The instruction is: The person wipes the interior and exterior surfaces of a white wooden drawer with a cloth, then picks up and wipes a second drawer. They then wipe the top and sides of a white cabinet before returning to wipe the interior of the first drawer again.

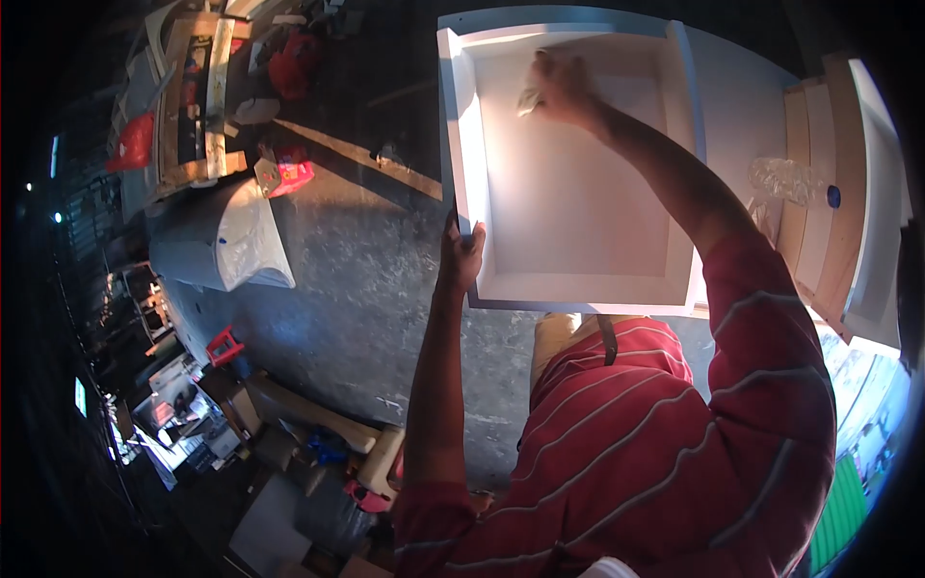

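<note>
A white, open drawer-like box (568, 293) with raised walls stands in front of me, its inside facing up. My left hand (463, 254) is closed around the box's left wall near the lower corner, thumb over the edge. Inside the box, my right hand (567, 89) is pressed to the bottom panel near the far wall. Its fingers are closed on a small pale piece (528, 102), cloth or sandpaper; blur hides which. Part of the panel lies under my right forearm.
A clear plastic bottle (782, 179) with a blue cap lies by wooden boards (817, 193) at the right. A white panel (737, 91) adjoins the box. On the left are a wooden frame (220, 87), a pale curved piece (217, 241) and a red stool (224, 347).
</note>
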Tool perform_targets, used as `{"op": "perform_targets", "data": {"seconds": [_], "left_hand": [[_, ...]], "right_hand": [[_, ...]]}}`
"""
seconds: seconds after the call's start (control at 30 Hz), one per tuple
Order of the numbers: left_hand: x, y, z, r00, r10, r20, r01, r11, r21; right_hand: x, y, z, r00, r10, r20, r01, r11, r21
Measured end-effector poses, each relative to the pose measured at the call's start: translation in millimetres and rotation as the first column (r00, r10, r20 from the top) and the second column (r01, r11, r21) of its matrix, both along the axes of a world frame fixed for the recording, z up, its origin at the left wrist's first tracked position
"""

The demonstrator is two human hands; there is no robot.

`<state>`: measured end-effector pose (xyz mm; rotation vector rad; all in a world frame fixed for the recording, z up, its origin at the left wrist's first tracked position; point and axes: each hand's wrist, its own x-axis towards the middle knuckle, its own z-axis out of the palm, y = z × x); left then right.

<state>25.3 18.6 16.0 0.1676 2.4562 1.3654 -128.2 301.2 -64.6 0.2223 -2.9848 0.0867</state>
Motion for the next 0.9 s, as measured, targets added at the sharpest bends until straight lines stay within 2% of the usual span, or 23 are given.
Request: {"op": "perform_targets", "data": {"seconds": [0.03, 0.07, 0.13, 0.17, 0.23, 0.27, 0.3, 0.33, 0.37, 0.43, 0.47, 0.5, 0.57, 0.6, 0.67, 0.7, 0.77, 0.83, 0.87, 0.9], "left_hand": [[0.4, 0.0, -2.8, 0.998, -0.003, -0.064, 0.002, 1.000, -0.012], [0.6, 0.4, -4.9, 0.992, -0.007, -0.127, 0.004, 1.000, -0.027], [1.4, 0.7, -2.6, 0.997, 0.017, -0.071, -0.018, 1.000, -0.010], [1.6, 0.3, -2.9, 0.999, 0.021, -0.027, -0.021, 1.000, 0.004], [3.3, 3.6, 2.5, 0.997, 0.062, 0.053, -0.063, 0.998, 0.019], [3.4, 8.2, 11.8, 0.992, 0.082, 0.093, -0.084, 0.996, 0.024], [4.2, 6.3, 7.3, 0.990, 0.090, 0.112, -0.093, 0.995, 0.020], [1.7, 4.5, 3.8, 0.998, 0.050, 0.031, -0.051, 0.999, 0.019], [1.7, 2.9, 2.2, 0.999, 0.006, -0.054, -0.005, 1.000, 0.017], [0.6, 1.5, -1.2, 0.999, 0.009, -0.052, -0.009, 1.000, 0.000], [0.8, 0.7, -2.6, 0.999, 0.013, -0.048, -0.014, 1.000, -0.017], [2.5, -1.3, -2.8, 0.999, 0.010, -0.046, -0.011, 1.000, -0.016], [0.3, -1.6, -3.0, 0.996, -0.027, -0.089, 0.027, 1.000, -0.004], [-1.3, -0.4, -4.9, 0.994, -0.032, -0.103, 0.032, 0.999, 0.005], [0.8, -0.6, -4.7, 0.998, 0.025, -0.060, -0.026, 0.999, -0.031], [1.0, 2.4, 1.9, 0.999, 0.046, -0.012, -0.046, 0.999, -0.009], [-0.6, 1.2, 2.0, 0.999, 0.017, -0.038, -0.018, 1.000, -0.024], [0.9, -2.1, -2.8, 0.998, -0.010, -0.059, 0.008, 0.999, -0.037], [0.5, -1.7, -4.9, 0.998, 0.004, -0.065, -0.008, 0.998, -0.059], [-0.7, -0.6, -5.6, 0.997, 0.023, -0.073, -0.029, 0.996, -0.082]], "right_hand": [[6.8, 20.9, 5.2, 0.999, 0.046, -0.016, -0.049, 0.975, -0.216], [10.3, 17.1, 9.4, 0.998, 0.065, -0.009, -0.065, 0.975, -0.211], [26.0, 6.4, 9.2, 0.990, -0.132, -0.059, 0.119, 0.976, -0.182], [24.4, -12.0, 5.2, 0.986, -0.164, 0.027, 0.166, 0.978, -0.127], [21.4, -47.0, -45.1, 0.961, 0.049, -0.274, -0.150, 0.920, -0.362], [28.8, -75.7, 9.5, 0.997, 0.044, 0.066, -0.033, 0.987, -0.158], [35.2, -91.6, -3.1, 0.998, 0.054, -0.041, -0.058, 0.991, -0.120], [42.2, -100.7, -16.0, 0.986, 0.061, -0.153, -0.074, 0.994, -0.080], [56.3, -99.7, -10.1, 0.988, 0.058, -0.142, -0.071, 0.994, -0.083], [90.7, -90.4, 22.5, 0.921, 0.348, 0.176, -0.333, 0.937, -0.110], [111.7, -91.7, 10.2, 0.859, 0.481, 0.177, -0.442, 0.870, -0.220], [139.0, -96.6, -1.2, 0.829, 0.554, 0.081, -0.496, 0.793, -0.355], [177.4, -104.7, 11.8, 0.738, 0.646, 0.193, -0.490, 0.710, -0.505], [192.9, -100.3, 20.7, 0.680, 0.709, 0.187, -0.523, 0.647, -0.556], [198.3, -88.9, 26.6, 0.483, 0.851, 0.204, -0.653, 0.506, -0.564], [196.0, -81.2, 21.2, 0.487, 0.850, 0.200, -0.658, 0.508, -0.556], [176.4, -57.0, 4.9, 0.457, 0.880, 0.133, -0.786, 0.469, -0.404], [132.7, -14.8, -23.2, 0.755, 0.656, 0.023, -0.599, 0.703, -0.383], [103.7, 14.0, -19.7, 0.885, 0.464, -0.045, -0.454, 0.836, -0.309], [72.6, 43.2, -8.2, 0.972, 0.227, 0.067, -0.211, 0.959, -0.189]]}}
